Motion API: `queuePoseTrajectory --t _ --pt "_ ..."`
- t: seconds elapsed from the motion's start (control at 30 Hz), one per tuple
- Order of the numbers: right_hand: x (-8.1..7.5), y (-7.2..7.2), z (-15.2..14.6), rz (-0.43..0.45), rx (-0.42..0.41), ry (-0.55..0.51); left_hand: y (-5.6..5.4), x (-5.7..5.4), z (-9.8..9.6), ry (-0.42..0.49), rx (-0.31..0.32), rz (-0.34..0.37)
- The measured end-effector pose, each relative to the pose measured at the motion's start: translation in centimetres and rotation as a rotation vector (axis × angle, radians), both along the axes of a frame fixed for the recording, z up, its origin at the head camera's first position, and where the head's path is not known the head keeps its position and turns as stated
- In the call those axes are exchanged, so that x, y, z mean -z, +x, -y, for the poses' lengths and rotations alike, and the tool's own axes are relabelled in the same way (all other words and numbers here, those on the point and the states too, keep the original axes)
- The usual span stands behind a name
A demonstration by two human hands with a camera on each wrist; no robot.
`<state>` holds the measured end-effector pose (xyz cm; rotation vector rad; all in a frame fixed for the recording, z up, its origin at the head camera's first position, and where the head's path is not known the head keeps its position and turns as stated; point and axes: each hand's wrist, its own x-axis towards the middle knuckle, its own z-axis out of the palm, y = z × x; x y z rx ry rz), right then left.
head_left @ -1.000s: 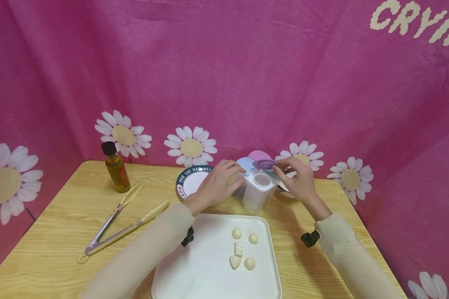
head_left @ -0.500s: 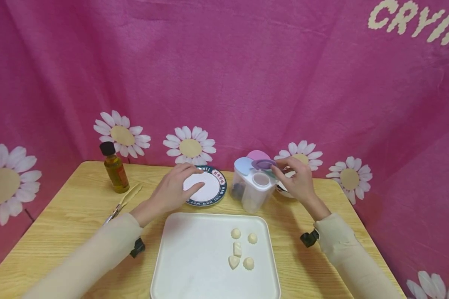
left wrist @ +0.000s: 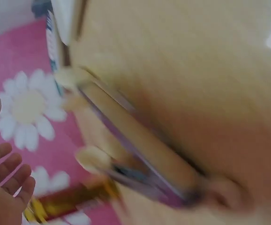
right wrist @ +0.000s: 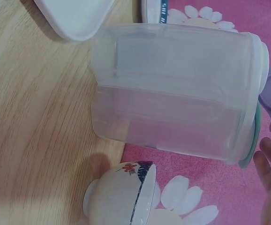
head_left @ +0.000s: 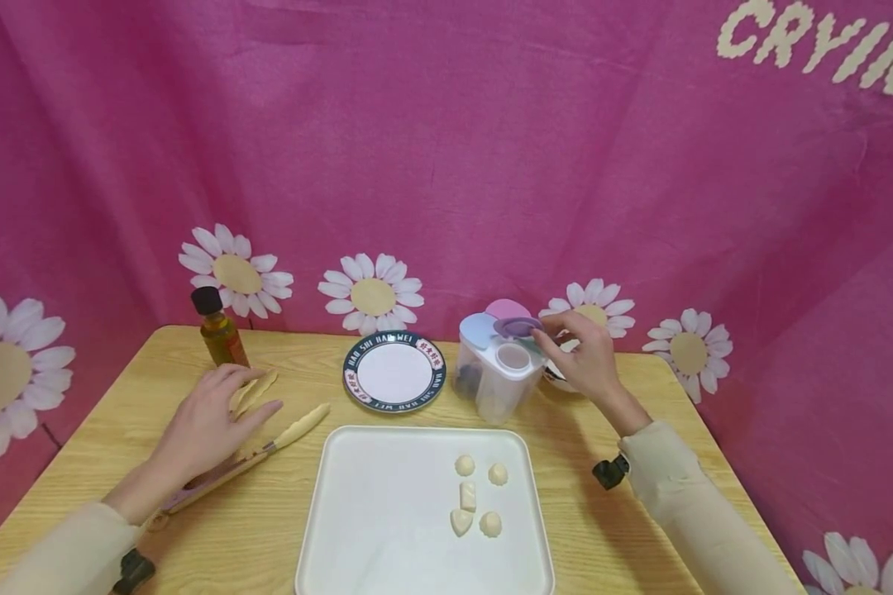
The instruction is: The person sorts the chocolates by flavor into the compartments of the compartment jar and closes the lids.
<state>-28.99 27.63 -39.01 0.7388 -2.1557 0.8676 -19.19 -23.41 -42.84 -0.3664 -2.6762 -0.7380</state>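
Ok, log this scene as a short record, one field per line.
left hand: over the tongs, holding nothing
right hand: holds the raised purple lid
container: translucent, round opening uncovered
tray: white, five cream-coloured pieces on its right half
plate: dark-rimmed, beyond the tray
bottle: upright, black-capped, beyond the left hand
bowl: beside the container, partly hidden in the head view
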Motion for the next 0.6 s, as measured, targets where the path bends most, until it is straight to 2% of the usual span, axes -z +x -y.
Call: queuePoseTrajectory --t 0.13,0.23,0.37,0.47,0.6 --pt "-0.1 0.1 0.1 0.006 0.009 0.005 1.1 1.3 2.7 -0.037 -0.055 0.018" --pt "0.0 0.2 0.1 0.01 0.015 0.006 1.7 2.3 3.8 -0.058 -0.083 0.042" --pt "0.1 0.1 0.0 0.01 0.014 0.002 2.2 3.3 4.3 -0.063 -0.099 0.129" --pt "0.2 0.0 -0.1 0.009 0.009 -0.003 2.3 3.8 4.2 -0.054 -0.111 0.205" --pt "0.3 -0.1 0.0 0.012 0.012 0.0 2.2 4.1 3.9 -0.046 -0.125 0.261"
